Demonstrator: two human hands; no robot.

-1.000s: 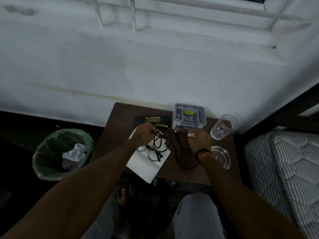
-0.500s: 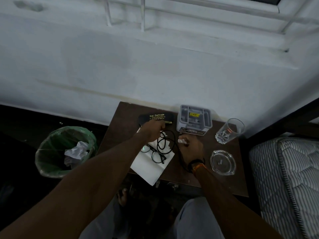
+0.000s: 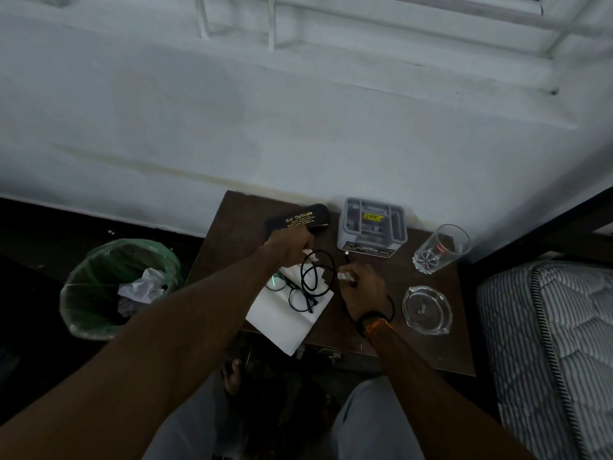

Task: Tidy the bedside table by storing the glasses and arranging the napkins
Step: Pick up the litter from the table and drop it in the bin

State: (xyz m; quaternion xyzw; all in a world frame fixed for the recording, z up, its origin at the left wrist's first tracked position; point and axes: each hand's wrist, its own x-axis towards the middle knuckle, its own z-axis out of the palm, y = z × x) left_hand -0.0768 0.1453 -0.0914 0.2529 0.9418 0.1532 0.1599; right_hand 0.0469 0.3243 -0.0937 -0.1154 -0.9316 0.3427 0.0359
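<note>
The glasses (image 3: 292, 292) lie open on the flat napkin (image 3: 282, 318) at the tabletop's (image 3: 431, 346) front edge, uncased because both your grips are busy: left hand (image 3: 293, 245) and right hand (image 3: 360, 287) each closed on crumpled scraps (image 3: 345, 277), apparently bound for the bin (image 3: 119, 287).

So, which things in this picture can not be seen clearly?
Head view:
- Small print on the black glasses case: too small, and the left hand covers its near edge.
- White scrap in the right hand: mostly hidden by the fingers.
- Glasses: one lens partly under the left forearm.
- Mattress: cut off by the right edge.
</note>
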